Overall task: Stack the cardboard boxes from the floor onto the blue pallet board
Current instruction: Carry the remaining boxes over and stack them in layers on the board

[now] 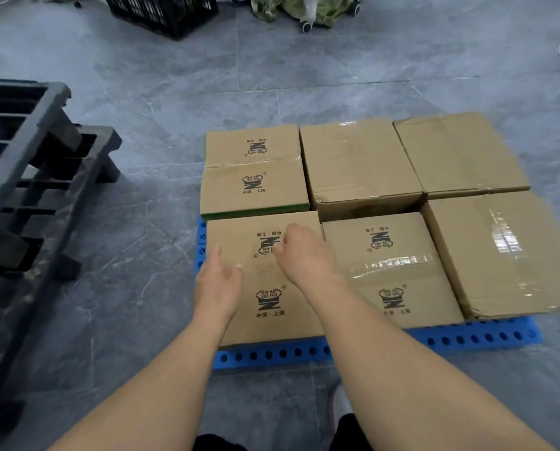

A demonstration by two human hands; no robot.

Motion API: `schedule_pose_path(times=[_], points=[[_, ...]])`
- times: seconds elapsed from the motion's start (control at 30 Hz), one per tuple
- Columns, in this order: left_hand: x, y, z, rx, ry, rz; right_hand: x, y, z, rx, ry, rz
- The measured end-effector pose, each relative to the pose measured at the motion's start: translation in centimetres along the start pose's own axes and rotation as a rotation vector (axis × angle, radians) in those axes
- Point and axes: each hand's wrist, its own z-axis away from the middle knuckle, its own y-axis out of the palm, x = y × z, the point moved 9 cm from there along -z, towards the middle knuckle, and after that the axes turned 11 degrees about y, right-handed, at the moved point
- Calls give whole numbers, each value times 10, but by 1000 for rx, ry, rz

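Observation:
Several taped cardboard boxes stand close together on the blue pallet board (272,354), whose perforated front edge shows below them. The near-left box (272,323) carries a black printed logo. Over its top hover both hands, holding nothing. My left hand (218,283) has straight, relaxed fingers above the box's left part. My right hand (301,253) hangs with loosely curled fingers above the box's middle. To the right stand the near-middle box (399,262) and the near-right box (513,255). Behind them stand the far-left box (254,170), the far-middle box (356,161) and the far-right box (457,151).
Dark grey plastic pallets (28,190) lie stacked on the grey tiled floor (135,229) at the left. A black crate (164,11) stands at the back, with a bundle of green cloth (304,8) beside it. My shoes show at the bottom edge.

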Motion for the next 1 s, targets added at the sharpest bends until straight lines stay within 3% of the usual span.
schedule_pose_path(times=[0.1,0.33,0.67,0.8,1.0], points=[[0,-9,8,24,-53,2,1,-7,14,-17,26,-53],[-42,-41,44,112,-160,-64,3,-35,51,262,118,100],[-169,-86,141,375,-262,-258,-39,-175,142,498,320,261],[-229,-103,158,408,-221,-260,-48,-240,170,501,349,264],[-304,-115,162,416,-127,-267,-57,-327,195,367,395,216]])
